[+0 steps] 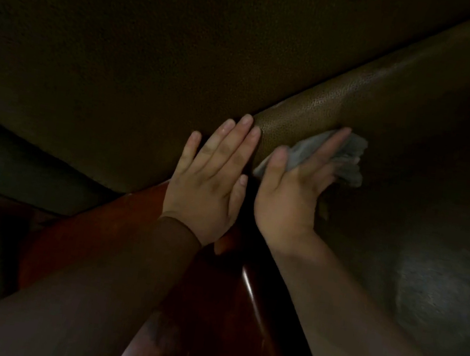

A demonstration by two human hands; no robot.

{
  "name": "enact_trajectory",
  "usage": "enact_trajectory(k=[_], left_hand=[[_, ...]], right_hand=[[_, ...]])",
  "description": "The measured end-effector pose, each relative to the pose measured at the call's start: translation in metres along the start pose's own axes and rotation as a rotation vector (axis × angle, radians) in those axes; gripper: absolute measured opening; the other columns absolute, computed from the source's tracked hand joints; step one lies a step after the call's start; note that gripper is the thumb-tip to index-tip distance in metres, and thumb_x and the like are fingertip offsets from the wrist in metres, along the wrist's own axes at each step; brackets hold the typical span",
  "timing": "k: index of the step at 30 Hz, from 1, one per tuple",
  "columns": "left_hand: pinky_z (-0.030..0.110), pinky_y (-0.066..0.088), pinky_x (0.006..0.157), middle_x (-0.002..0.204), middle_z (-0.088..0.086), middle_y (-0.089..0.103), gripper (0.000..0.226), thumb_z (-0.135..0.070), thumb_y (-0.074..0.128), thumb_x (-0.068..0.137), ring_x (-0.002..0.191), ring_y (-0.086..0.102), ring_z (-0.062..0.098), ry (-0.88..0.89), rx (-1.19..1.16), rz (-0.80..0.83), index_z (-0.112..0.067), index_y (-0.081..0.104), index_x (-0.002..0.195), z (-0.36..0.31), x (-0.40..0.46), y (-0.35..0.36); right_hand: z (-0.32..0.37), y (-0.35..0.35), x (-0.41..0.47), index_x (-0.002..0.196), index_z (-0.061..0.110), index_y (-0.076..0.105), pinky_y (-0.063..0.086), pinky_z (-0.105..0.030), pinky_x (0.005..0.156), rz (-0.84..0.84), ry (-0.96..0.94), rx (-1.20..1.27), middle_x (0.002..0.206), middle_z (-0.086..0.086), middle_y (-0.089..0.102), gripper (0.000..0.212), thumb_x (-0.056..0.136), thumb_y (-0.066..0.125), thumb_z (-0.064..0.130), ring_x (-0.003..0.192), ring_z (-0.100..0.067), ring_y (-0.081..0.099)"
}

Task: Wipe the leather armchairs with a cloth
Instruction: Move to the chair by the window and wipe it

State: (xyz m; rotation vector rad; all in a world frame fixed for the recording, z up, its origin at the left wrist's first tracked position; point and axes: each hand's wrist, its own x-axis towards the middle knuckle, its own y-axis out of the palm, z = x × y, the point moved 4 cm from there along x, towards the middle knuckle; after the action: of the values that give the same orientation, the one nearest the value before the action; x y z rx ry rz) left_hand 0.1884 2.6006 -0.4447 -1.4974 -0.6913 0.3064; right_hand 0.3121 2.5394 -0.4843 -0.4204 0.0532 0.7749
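The scene is dim. A brown grained leather armchair (pixel 344 102) fills the right half, its rounded top edge running diagonally up to the right. My right hand (pixel 295 189) presses a crumpled grey cloth (pixel 348 160) against the leather with straight fingers; part of the cloth is hidden under the palm. My left hand (pixel 213 171) lies flat, fingers straight and together, against the left side of the leather edge, just beside the right hand. It holds nothing.
A polished reddish wooden armrest or frame (pixel 219 302) runs below both hands toward the bottom edge. A dark olive textured wall (pixel 126 42) fills the upper left. The lower left corner is too dark to read.
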Motion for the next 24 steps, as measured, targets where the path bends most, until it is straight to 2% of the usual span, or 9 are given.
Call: enact_trajectory(k=[3, 7, 9, 11, 13, 16, 20, 22, 24], left_hand=[[0.040, -0.006, 0.130, 0.175, 0.000, 0.018, 0.061, -0.034, 0.031, 0.108, 0.161, 0.010, 0.014, -0.005, -0.005, 0.016, -0.021, 0.019, 0.167, 0.003, -0.003, 0.000], [0.041, -0.003, 0.130, 0.175, 0.000, 0.019, 0.063, -0.035, 0.036, 0.107, 0.161, 0.015, 0.017, 0.010, 0.003, -0.012, -0.019, 0.023, 0.167, 0.002, -0.002, 0.001], [0.041, -0.004, 0.130, 0.175, 0.001, 0.020, 0.063, -0.036, 0.037, 0.107, 0.161, 0.016, 0.018, 0.002, 0.013, -0.012, -0.019, 0.025, 0.166, 0.005, -0.003, 0.005], [0.040, -0.005, 0.130, 0.175, 0.000, 0.020, 0.063, -0.037, 0.038, 0.107, 0.161, 0.016, 0.018, -0.017, 0.010, 0.013, -0.019, 0.027, 0.167, 0.007, -0.004, 0.010], [0.042, -0.006, 0.130, 0.175, -0.001, 0.018, 0.066, -0.038, 0.040, 0.106, 0.162, 0.014, 0.017, -0.031, 0.050, 0.086, -0.020, 0.025, 0.167, 0.003, -0.006, 0.011], [0.046, -0.004, 0.131, 0.177, 0.000, 0.011, 0.073, -0.044, 0.040, 0.104, 0.163, 0.007, 0.017, -0.114, 0.104, 0.216, -0.019, 0.017, 0.169, -0.011, -0.003, 0.006], [0.048, 0.005, 0.132, 0.177, 0.003, -0.002, 0.083, -0.053, 0.037, 0.104, 0.163, 0.002, 0.024, -0.327, 0.078, 0.481, -0.019, 0.001, 0.170, -0.046, 0.011, -0.031], [0.048, 0.023, 0.128, 0.173, 0.011, 0.021, 0.080, -0.054, 0.038, 0.105, 0.157, 0.026, 0.033, -0.394, 0.049, 0.631, -0.020, 0.007, 0.170, -0.069, 0.012, -0.059], [0.045, 0.048, 0.109, 0.153, 0.013, 0.052, 0.075, -0.053, 0.041, 0.106, 0.134, 0.054, 0.033, -0.449, -0.068, 0.757, -0.023, 0.015, 0.169, -0.090, 0.004, -0.092]], right_hand=[[-0.013, -0.010, 0.004, 0.157, 0.030, -0.030, -0.001, -0.062, 0.127, 0.056, -0.081, -0.154, 0.164, -0.014, -0.038, 0.094, 0.101, 0.038, 0.062, 0.153, -0.038, -0.030], [0.003, -0.083, 0.082, 0.164, 0.010, -0.012, -0.008, -0.030, 0.121, -0.305, 0.017, -0.080, 0.168, -0.029, -0.016, 0.085, 0.108, 0.039, 0.048, 0.157, -0.041, -0.010], [0.009, -0.097, 0.103, 0.165, 0.008, -0.008, 0.000, -0.033, 0.124, -0.376, 0.097, -0.075, 0.169, -0.031, -0.003, 0.082, 0.108, 0.037, 0.048, 0.158, -0.041, 0.001], [0.011, -0.081, 0.084, 0.165, 0.009, -0.006, 0.006, -0.045, 0.127, -0.298, 0.009, -0.134, 0.169, -0.031, 0.000, 0.079, 0.108, 0.038, 0.042, 0.157, -0.045, 0.006], [0.006, -0.054, 0.035, 0.165, 0.018, -0.007, 0.019, -0.055, 0.126, -0.059, -0.099, -0.235, 0.170, -0.027, 0.000, 0.079, 0.106, 0.042, 0.038, 0.155, -0.046, 0.015], [-0.008, -0.043, -0.037, 0.164, 0.029, 0.011, 0.046, -0.046, 0.112, 0.356, -0.025, -0.422, 0.166, -0.016, 0.027, 0.063, 0.109, 0.038, 0.044, 0.144, -0.031, 0.044], [0.002, -0.106, -0.075, 0.151, 0.023, 0.034, 0.054, -0.043, 0.093, 0.486, 0.090, -0.642, 0.127, -0.009, 0.064, 0.050, 0.109, 0.034, 0.050, 0.109, -0.027, 0.065], [0.009, -0.151, -0.084, 0.146, 0.023, 0.030, 0.057, -0.045, 0.086, 0.498, 0.192, -0.687, 0.108, -0.006, 0.065, 0.051, 0.107, 0.037, 0.054, 0.096, -0.025, 0.067], [0.023, -0.195, -0.089, 0.139, 0.022, 0.033, 0.057, -0.046, 0.086, 0.525, 0.236, -0.716, 0.101, -0.003, 0.063, 0.048, 0.105, 0.041, 0.056, 0.091, -0.022, 0.066]])
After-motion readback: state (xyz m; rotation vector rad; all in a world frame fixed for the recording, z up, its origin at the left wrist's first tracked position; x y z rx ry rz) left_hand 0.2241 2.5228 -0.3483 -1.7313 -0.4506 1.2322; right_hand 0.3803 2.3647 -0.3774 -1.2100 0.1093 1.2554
